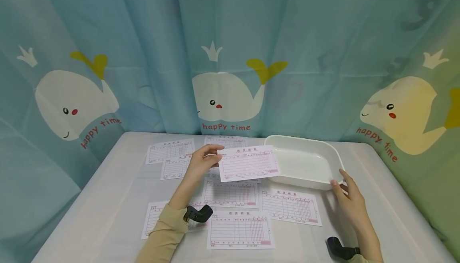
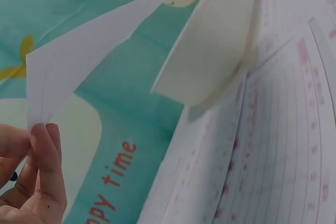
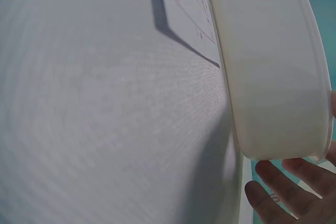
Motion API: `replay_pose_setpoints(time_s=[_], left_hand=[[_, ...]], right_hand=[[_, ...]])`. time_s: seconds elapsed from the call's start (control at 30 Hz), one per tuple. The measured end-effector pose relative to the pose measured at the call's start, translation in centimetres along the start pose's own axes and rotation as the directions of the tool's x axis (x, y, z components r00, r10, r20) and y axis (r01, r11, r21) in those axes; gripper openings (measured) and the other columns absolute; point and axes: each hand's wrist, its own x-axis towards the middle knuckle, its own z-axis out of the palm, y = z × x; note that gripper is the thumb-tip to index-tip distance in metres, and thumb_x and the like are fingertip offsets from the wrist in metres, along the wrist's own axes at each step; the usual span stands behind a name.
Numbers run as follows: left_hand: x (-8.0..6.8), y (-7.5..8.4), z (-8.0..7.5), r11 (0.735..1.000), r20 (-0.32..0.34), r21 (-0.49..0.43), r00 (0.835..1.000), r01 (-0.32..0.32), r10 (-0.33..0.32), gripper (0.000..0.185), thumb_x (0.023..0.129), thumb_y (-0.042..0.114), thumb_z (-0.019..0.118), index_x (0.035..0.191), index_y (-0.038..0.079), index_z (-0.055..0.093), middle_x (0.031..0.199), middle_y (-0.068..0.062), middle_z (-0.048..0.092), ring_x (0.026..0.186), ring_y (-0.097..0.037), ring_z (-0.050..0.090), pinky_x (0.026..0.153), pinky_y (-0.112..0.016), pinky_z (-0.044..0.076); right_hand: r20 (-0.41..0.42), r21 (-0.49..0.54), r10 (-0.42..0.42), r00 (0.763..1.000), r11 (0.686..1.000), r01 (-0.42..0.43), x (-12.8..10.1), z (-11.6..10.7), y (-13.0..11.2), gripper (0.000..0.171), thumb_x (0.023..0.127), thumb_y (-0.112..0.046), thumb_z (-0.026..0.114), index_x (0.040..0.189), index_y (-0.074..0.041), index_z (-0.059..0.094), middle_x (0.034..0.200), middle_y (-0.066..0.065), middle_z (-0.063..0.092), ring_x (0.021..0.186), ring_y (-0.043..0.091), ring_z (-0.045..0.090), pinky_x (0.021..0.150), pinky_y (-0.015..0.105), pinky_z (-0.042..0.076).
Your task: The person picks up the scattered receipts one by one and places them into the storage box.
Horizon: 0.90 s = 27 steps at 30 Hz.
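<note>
A printed receipt slip (image 1: 248,164) hangs above the table at the near left of a white plastic basin (image 1: 305,163). My left hand (image 1: 205,160) pinches its left edge between thumb and fingers; in the left wrist view the slip (image 2: 100,40) shows its blank back, slightly bent. The basin's near right corner is held by my right hand (image 1: 350,195), with thumb and fingers around the rim. In the right wrist view, fingertips (image 3: 268,169) touch the basin's outer end wall (image 3: 283,77). The basin holds nothing visible.
Several more receipt slips lie spread on the white table (image 1: 118,199), including one at the front (image 1: 240,231), one below the basin (image 1: 290,207) and one at the back left (image 1: 169,151). Some overlap. A blue-green curtain (image 1: 151,55) with whale prints hangs behind the table.
</note>
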Motion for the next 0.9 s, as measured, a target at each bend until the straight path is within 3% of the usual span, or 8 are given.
replay_pose_setpoints(time_s=[0.33,0.9], left_hand=[[1.2,0.2,2.3,0.999,0.022,-0.021,0.999,0.041,-0.040,0.028,0.090,0.005,0.061,0.117,0.008,0.066,0.100,-0.006,0.052,0.084,-0.014,0.057,0.079,-0.030,0.055],[3.5,-0.2,6.7,0.993,0.061,-0.055,0.993,0.101,-0.098,0.026,0.090,0.002,0.061,0.115,0.003,0.066,0.096,-0.004,0.051,0.081,-0.014,0.054,0.074,-0.026,0.055]], right_hand=[[0.006,-0.003,0.015,1.000,1.000,-0.015,-0.1,0.0,0.0,0.068,0.102,-0.037,0.042,0.153,-0.003,0.014,0.151,0.036,0.020,0.128,0.057,0.035,0.100,0.069,0.034],[0.002,-0.009,0.016,1.000,1.000,-0.016,-0.1,0.0,-0.1,0.067,0.102,-0.036,0.042,0.153,-0.003,0.014,0.152,0.035,0.020,0.129,0.058,0.035,0.099,0.069,0.035]])
